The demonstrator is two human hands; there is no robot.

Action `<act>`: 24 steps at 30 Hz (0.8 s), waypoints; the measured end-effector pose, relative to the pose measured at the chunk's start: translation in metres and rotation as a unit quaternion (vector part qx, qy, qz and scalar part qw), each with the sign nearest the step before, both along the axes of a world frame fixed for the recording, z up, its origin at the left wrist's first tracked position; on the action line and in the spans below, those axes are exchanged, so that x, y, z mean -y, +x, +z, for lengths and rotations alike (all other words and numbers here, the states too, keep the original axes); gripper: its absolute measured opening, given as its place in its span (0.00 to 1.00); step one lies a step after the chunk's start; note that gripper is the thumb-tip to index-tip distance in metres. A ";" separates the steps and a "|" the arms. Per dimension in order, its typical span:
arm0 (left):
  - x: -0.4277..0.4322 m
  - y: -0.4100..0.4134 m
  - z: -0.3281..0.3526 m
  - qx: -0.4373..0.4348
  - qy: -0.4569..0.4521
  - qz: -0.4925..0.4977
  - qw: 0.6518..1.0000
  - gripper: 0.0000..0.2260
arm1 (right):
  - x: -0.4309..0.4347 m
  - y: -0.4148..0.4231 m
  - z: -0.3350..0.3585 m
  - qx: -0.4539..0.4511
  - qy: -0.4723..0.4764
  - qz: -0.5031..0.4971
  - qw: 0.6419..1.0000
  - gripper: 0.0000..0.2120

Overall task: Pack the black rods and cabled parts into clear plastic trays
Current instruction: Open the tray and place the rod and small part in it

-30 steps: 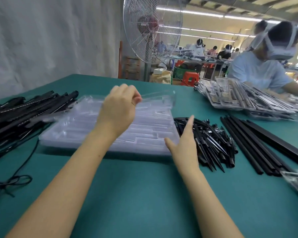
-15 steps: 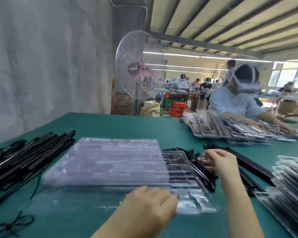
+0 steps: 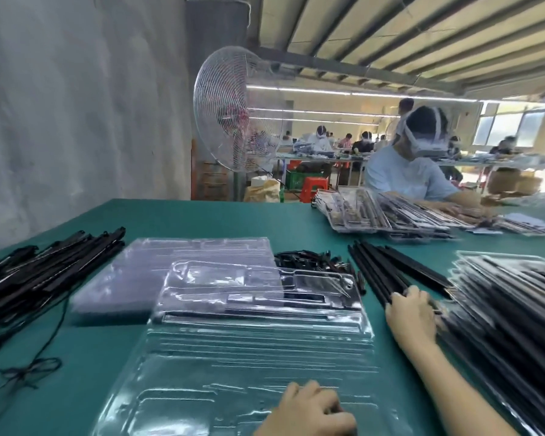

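A clear plastic tray (image 3: pixel 258 341) lies on the green table right in front of me, overlapping a stack of clear trays (image 3: pixel 177 272) behind it. My left hand (image 3: pixel 309 410) holds the tray's near edge with curled fingers. To the right lie long black rods (image 3: pixel 387 272). My right hand (image 3: pixel 411 313) curls over their near ends. A pile of small black cabled parts (image 3: pixel 315 259) sits behind the tray. More black rods with cables (image 3: pixel 44 265) are heaped at the far left.
Filled trays (image 3: pixel 510 309) are stacked at my right, blurred. Across the table another person (image 3: pixel 412 174) works over more filled trays (image 3: pixel 375 212). A loose black cable (image 3: pixel 29 369) trails at the left. A standing fan (image 3: pixel 233 121) is behind the table.
My left hand has pulled one clear tray off the stack toward me. My right hand has moved from the small parts pile over to the long rods. The camera has tilted up.
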State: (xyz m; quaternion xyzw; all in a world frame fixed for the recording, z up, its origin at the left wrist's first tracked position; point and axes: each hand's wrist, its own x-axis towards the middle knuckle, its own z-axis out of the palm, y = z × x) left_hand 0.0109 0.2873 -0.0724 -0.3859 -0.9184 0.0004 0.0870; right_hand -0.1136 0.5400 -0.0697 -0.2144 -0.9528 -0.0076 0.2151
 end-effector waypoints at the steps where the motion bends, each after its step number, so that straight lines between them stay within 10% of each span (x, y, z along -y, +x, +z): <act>1: -0.003 0.001 -0.001 0.005 0.013 -0.011 1.000 0.18 | 0.002 -0.002 0.002 0.014 0.019 0.005 1.000 0.13; 14: -0.023 -0.012 -0.012 0.140 0.185 -0.007 0.973 0.15 | 0.016 -0.004 0.053 0.247 -0.330 0.001 0.911 0.09; 20: -0.029 0.000 -0.012 0.159 0.181 0.054 0.969 0.14 | 0.019 0.021 0.068 0.099 -0.670 0.076 0.732 0.04; 24: -0.035 0.006 -0.010 0.193 0.222 0.094 0.951 0.16 | 0.048 0.041 0.075 -0.033 -0.666 0.157 0.729 0.06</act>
